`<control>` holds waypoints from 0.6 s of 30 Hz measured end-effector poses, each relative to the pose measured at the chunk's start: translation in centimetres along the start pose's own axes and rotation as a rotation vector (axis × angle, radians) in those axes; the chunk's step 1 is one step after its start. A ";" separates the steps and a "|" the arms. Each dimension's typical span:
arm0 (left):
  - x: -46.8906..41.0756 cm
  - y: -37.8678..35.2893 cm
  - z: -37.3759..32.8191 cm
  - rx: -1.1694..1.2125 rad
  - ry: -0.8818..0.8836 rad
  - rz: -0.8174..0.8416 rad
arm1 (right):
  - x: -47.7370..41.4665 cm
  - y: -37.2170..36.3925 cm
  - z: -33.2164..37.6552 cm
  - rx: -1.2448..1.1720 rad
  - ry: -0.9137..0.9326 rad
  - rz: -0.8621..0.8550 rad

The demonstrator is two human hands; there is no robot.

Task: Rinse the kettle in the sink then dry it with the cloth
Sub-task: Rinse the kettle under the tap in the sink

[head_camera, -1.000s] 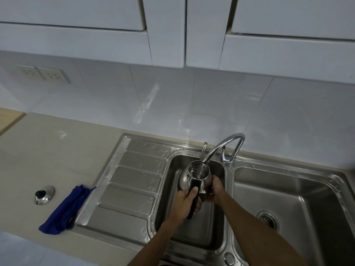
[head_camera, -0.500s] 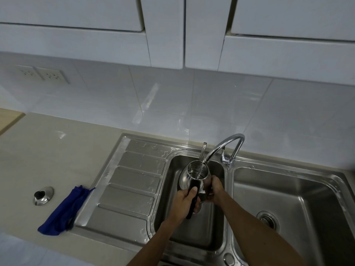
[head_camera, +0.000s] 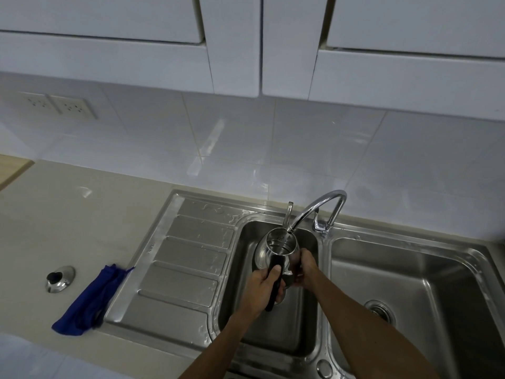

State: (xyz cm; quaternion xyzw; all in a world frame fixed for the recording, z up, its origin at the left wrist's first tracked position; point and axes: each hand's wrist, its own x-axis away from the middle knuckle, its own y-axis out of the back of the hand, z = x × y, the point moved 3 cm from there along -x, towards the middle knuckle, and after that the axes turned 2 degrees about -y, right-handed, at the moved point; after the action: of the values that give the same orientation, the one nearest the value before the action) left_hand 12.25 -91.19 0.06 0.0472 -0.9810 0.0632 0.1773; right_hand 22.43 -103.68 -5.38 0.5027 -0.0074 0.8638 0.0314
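Note:
A shiny steel kettle (head_camera: pixel 269 251) with a black handle and a thin upright spout hangs over the left basin of the sink (head_camera: pixel 273 335), its open top right under the faucet (head_camera: pixel 318 207) outlet. My left hand (head_camera: pixel 263 287) is wrapped around the black handle. My right hand (head_camera: pixel 306 268) presses against the kettle's right side. A crumpled blue cloth (head_camera: pixel 88 300) lies on the counter by the drainboard's left edge. The kettle's lid (head_camera: pixel 59 279) rests on the counter left of the cloth.
A ribbed drainboard (head_camera: pixel 185 263) lies left of the basin, and a second basin (head_camera: pixel 410 302) with a drain lies to the right. Beige counter (head_camera: pixel 82 220) stretches left. White wall cabinets (head_camera: pixel 246 50) overhang the tiled wall with sockets (head_camera: pixel 57 105).
Nearly nothing has changed: both hands keep holding the kettle under the faucet in the same spot. The view has shifted very slightly.

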 end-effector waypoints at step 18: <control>0.4 -0.2 -0.5 -0.012 -0.006 -0.007 | -2.5 0.6 -0.6 0.030 0.003 -0.006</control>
State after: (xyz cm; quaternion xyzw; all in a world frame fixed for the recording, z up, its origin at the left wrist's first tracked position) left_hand 12.03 -91.34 0.66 0.0498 -0.9817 0.0565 0.1747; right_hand 23.11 -104.36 -7.85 0.5020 0.0072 0.8644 0.0263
